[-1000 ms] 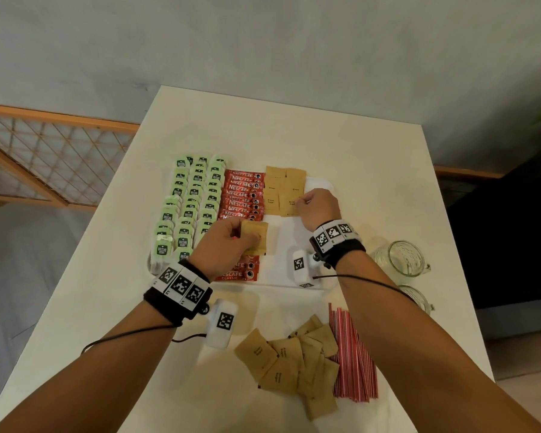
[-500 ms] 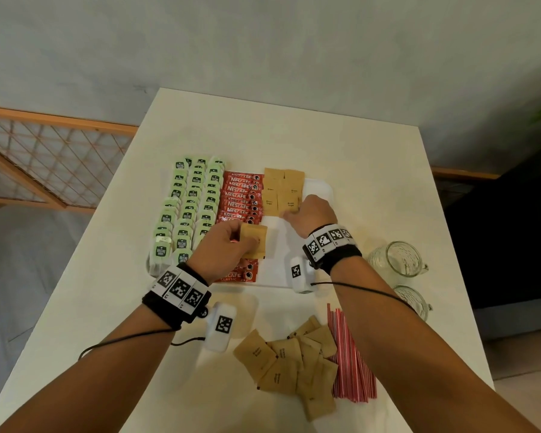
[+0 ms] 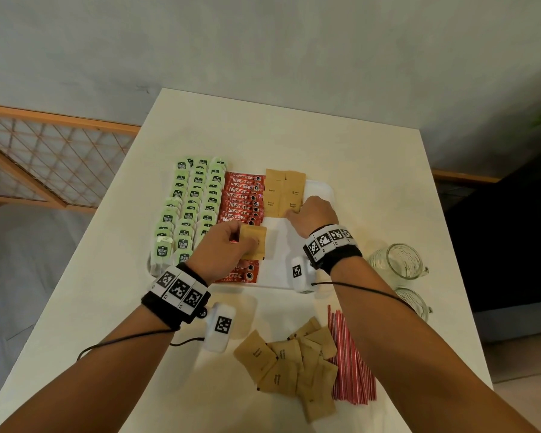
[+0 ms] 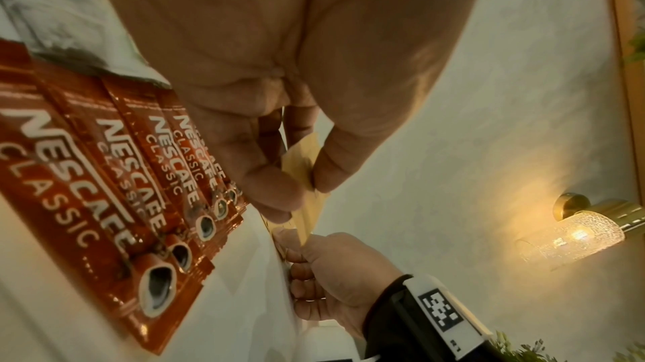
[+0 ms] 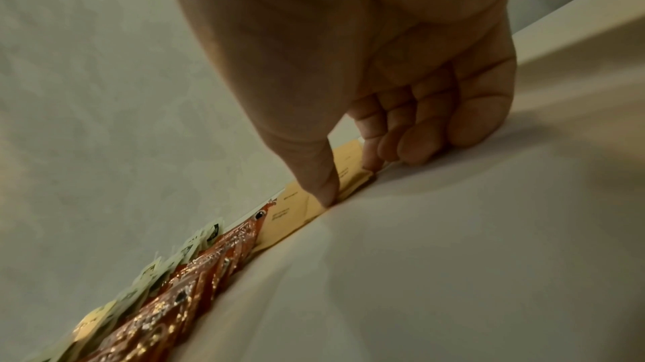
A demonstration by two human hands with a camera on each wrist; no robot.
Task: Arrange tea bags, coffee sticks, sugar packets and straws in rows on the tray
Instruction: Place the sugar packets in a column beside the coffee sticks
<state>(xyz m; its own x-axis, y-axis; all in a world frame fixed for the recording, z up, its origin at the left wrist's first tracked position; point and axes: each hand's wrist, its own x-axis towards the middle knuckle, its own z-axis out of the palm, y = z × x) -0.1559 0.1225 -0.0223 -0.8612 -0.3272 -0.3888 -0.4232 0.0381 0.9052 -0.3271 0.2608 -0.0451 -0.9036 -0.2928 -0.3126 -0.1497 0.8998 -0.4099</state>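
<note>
A white tray [image 3: 321, 188] holds rows of green tea bags [image 3: 194, 207], red coffee sticks [image 3: 241, 198] and brown sugar packets [image 3: 283, 192]. My left hand [image 3: 247, 245] hovers over the near coffee sticks [image 4: 104, 175] and pinches one sugar packet [image 3: 256, 242] between thumb and fingers [image 4: 272, 186]. My right hand [image 3: 297, 215] rests on the tray. Its thumb [image 5: 326, 191] and curled index finger pinch the near edge of a laid sugar packet [image 5: 349, 172]. Loose sugar packets [image 3: 294, 364] and red straws [image 3: 352, 354] lie on the table in front of me.
Two glass mugs [image 3: 400, 260] [image 3: 414, 303] stand on the table right of the tray, close to my right forearm. The tray's right part [image 5: 453, 230] is bare white. A wooden lattice railing [image 3: 44, 164] runs beyond the table's left edge.
My right hand has slid slightly left and nearer along the sugar packets on the tray. The left hand keeps its packet almost still.
</note>
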